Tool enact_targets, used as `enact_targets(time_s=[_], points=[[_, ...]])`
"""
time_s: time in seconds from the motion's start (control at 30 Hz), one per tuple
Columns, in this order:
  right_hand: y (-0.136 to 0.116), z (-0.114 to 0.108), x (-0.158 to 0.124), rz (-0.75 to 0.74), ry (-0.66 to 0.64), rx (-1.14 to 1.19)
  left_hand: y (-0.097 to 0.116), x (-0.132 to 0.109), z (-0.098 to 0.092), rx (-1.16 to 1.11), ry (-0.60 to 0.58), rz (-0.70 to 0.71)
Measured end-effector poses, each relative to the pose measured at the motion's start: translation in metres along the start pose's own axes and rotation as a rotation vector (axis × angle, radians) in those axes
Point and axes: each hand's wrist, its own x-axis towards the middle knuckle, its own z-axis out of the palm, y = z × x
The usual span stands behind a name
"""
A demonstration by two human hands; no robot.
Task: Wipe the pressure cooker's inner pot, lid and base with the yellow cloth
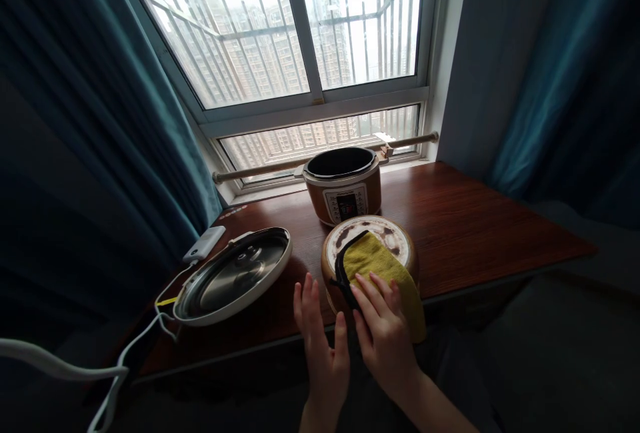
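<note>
A yellow cloth with a dark edge point(375, 260) lies draped over the near side of an upturned round pot point(395, 233), whose pale base has brown stains. My right hand point(383, 326) rests on the cloth with its fingers spread. To its left, my left hand point(323, 340) is raised beside the pot, fingers apart and holding nothing. Behind the pot stands a brown electric cooker point(320, 196), open at the top, with a dark inside and a control panel on its front.
A large round lid point(280, 270) lies on the wooden table point(460, 220) at the left. Near it are a white power strip point(205, 244) and white cables point(117, 380). A barred window and a rod are behind the cooker, with blue curtains at both sides.
</note>
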Motion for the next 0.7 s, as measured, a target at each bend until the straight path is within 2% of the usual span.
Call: enact_targets(time_s=[0.1, 0.17, 0.23, 0.33, 0.43, 0.5, 0.57, 0.63, 0.7], points=[[0.008, -0.014, 0.016, -0.028, -0.022, 0.196, 0.010, -0.001, 0.005, 0.094, -0.100, 0.175], [0.026, -0.020, 0.024, 0.021, 0.077, 0.232, 0.014, 0.001, 0.013, 0.184, -0.222, 0.251], [0.050, -0.022, 0.028, 0.088, 0.193, 0.174, 0.016, 0.005, 0.021, 0.264, -0.281, 0.292], [0.083, -0.019, 0.026, 0.076, 0.202, 0.093, 0.008, 0.009, 0.028, 0.286, -0.232, 0.339], [0.100, -0.016, 0.020, -0.022, 0.148, 0.087, -0.010, 0.015, 0.026, 0.185, -0.151, 0.360], [0.103, -0.016, 0.017, -0.054, 0.149, 0.097, -0.024, 0.024, 0.023, 0.083, -0.086, 0.279], [0.103, -0.016, 0.016, -0.062, 0.157, 0.102, -0.040, 0.039, 0.021, -0.057, -0.043, 0.101], [0.102, -0.016, 0.016, -0.058, 0.166, 0.109, -0.055, 0.060, 0.023, -0.246, -0.051, -0.125], [0.102, -0.014, 0.016, -0.049, 0.182, 0.121, -0.070, 0.084, 0.029, -0.465, -0.112, -0.342]])
